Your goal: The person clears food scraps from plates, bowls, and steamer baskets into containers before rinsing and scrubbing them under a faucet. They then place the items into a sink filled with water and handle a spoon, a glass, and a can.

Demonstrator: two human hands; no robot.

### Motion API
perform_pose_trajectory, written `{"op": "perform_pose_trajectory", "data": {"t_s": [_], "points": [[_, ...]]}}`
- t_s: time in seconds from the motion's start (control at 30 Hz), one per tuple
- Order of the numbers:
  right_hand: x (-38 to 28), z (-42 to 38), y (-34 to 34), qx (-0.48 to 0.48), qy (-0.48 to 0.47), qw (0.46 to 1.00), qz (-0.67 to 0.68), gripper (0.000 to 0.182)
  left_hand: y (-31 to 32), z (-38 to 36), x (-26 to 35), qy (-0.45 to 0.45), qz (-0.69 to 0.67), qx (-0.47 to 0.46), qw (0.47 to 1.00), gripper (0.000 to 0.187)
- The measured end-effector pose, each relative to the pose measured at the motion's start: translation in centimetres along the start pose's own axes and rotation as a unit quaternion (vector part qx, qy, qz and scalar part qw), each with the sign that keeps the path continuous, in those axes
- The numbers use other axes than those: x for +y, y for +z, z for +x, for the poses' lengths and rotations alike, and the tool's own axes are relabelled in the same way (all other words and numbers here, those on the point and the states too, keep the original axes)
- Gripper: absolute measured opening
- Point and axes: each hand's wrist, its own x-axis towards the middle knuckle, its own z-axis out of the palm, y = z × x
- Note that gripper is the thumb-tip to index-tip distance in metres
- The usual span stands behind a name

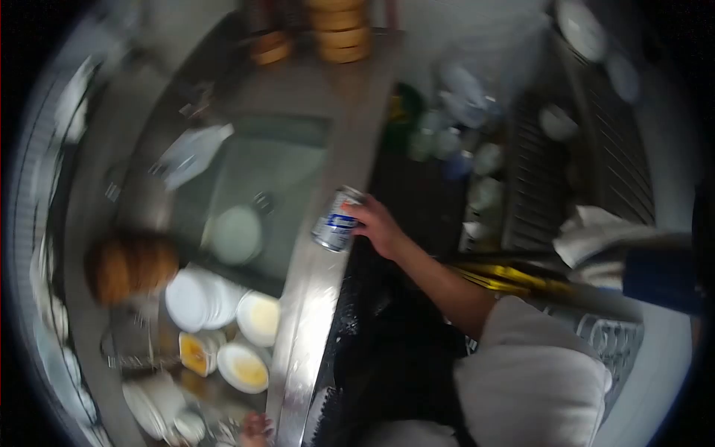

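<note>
My right hand (377, 226) is closed around a silver drink can (337, 220) with blue and orange print. The can is held above the metal front edge of a sink counter (309, 298). Only a small part of my left hand (257, 430) shows at the bottom of the head view, beside stacked dishes; its fingers are smeared by motion. Nearest to it are a white bowl (243, 368) with yellow contents and several other dishes. The sink basin (298, 160) holds a round white dish (237, 235).
Bamboo steamers (339, 33) are stacked at the top, with brown round containers (134, 267) at left. White plates (190, 299) crowd the counter. A clear plastic bag (484, 37) and bottles (436, 138) lie beyond the dark floor. A white cloth (599, 235) hangs at right.
</note>
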Motion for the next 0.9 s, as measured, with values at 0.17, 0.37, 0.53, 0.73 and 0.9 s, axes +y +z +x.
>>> {"op": "perform_pose_trajectory", "data": {"t_s": [0.17, 0.37, 0.53, 0.73, 0.9], "points": [[-4.4, 3.2, -12.7, 0.212, -0.075, 0.974, 0.000, 0.055, 14.6, 4.0, 8.3, 0.081, 0.165, -0.090, 0.979, 0.042], [-21.9, 10.1, -24.7, 0.382, -0.382, 0.825, -0.166, 0.059, 16.2, 7.7, 11.1, 0.130, 0.227, -0.058, 0.964, 0.034], [-43.4, 16.2, -31.4, 0.572, -0.327, 0.633, -0.407, 0.099, 17.2, 7.1, 10.9, 0.165, 0.282, -0.078, 0.942, 0.030], [-36.4, 11.4, -28.8, 0.586, -0.443, 0.553, -0.393, 0.047, 14.9, 4.8, 7.3, 0.136, 0.267, -0.007, 0.954, 0.029], [-14.2, 11.2, -29.8, 0.462, -0.335, 0.791, -0.220, 0.033, 12.1, 5.0, 2.8, 0.141, 0.290, 0.118, 0.939, 0.038]]}}
